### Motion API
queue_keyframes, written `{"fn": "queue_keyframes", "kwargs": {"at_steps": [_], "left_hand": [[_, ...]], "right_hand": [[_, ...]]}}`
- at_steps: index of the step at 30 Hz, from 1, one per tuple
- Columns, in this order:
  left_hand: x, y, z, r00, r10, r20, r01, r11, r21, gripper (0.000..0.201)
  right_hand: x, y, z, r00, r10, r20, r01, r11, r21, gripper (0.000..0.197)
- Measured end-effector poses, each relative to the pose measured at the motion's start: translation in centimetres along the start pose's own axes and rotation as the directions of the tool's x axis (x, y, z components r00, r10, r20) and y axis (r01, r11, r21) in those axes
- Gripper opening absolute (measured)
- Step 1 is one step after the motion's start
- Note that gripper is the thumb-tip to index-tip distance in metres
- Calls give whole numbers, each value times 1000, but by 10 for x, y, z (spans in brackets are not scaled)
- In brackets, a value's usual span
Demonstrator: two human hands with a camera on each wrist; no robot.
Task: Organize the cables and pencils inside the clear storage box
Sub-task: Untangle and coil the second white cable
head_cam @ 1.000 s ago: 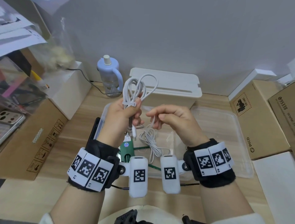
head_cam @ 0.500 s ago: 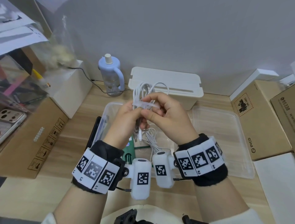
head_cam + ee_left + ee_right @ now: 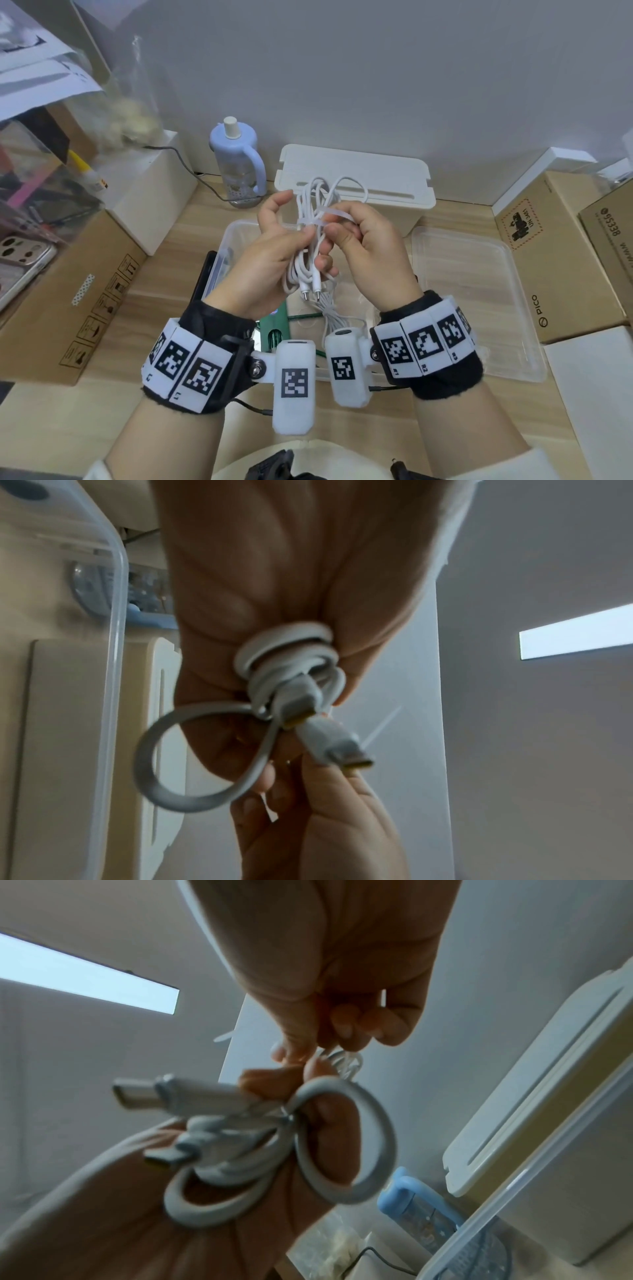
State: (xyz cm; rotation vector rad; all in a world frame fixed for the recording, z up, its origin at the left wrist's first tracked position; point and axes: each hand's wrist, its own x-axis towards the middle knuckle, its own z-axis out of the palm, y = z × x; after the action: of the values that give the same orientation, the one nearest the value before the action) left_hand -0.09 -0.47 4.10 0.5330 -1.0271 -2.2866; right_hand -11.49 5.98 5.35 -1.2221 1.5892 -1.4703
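A coiled white cable (image 3: 310,246) is gripped by my left hand (image 3: 291,233) above the clear storage box (image 3: 226,246); two plugs hang down from the coil. My right hand (image 3: 342,228) pinches the thin white tie (image 3: 334,214) wrapped round the coil's middle. In the left wrist view the coil (image 3: 291,669) sits against my palm and a USB-C plug (image 3: 342,748) points at the camera. The right wrist view shows the same coil (image 3: 240,1150) just below my right fingertips (image 3: 342,1026). A second white cable (image 3: 329,313) and a green pencil pack (image 3: 274,330) lie in the box.
The box's clear lid (image 3: 479,274) lies to the right on the wooden desk. A white organiser box (image 3: 356,185) and a blue bottle (image 3: 236,161) stand behind. Cardboard boxes (image 3: 548,260) flank the right side, and another carton (image 3: 68,294) sits on the left.
My right hand came across to the coil and took hold of the tie, now drawn out to the right. The coil dropped lower and moved to the right with my left hand.
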Motion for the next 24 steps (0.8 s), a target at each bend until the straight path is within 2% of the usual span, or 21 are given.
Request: {"fn": "queue_keyframes", "kwargs": {"at_steps": [2, 5, 8, 10, 12, 15, 17, 19, 21, 24], "left_hand": [[0, -2, -1, 998, 42, 50, -44, 998, 38, 54], [0, -3, 0, 988, 96, 125, -111, 986, 122, 34], [0, -4, 3, 989, 120, 88, -134, 974, 181, 20], [2, -4, 6, 990, 138, 39, -143, 965, 221, 14], [2, -4, 8, 989, 145, 13, -144, 961, 236, 12], [2, -5, 10, 988, 154, 24, -155, 952, 262, 15], [1, -5, 10, 988, 149, 25, -151, 953, 261, 19], [1, -2, 7, 992, 127, 27, -130, 971, 201, 17], [1, 0, 5, 994, 100, 32, -104, 985, 135, 16], [0, 1, 5, 997, 68, 45, -72, 995, 76, 16]], "right_hand": [[0, -1, -2, 1000, 21, 7, -21, 999, 25, 17], [0, -4, -3, 1000, 2, 11, -2, 1000, 15, 18], [0, -3, -2, 999, -41, -30, 39, 997, -60, 17], [0, -1, 0, 994, -84, -73, 78, 994, -81, 6], [0, 2, 2, 985, -127, -114, 110, 983, -144, 13], [-1, 0, 1, 976, -194, -101, 174, 967, -185, 5], [-2, -1, -2, 982, -180, -63, 171, 977, -125, 8], [-4, -5, -6, 986, -161, -48, 162, 986, 24, 3], [-4, -7, -10, 983, -165, -77, 174, 977, 124, 18], [-3, -2, -13, 981, -168, -98, 185, 963, 198, 21]]}}
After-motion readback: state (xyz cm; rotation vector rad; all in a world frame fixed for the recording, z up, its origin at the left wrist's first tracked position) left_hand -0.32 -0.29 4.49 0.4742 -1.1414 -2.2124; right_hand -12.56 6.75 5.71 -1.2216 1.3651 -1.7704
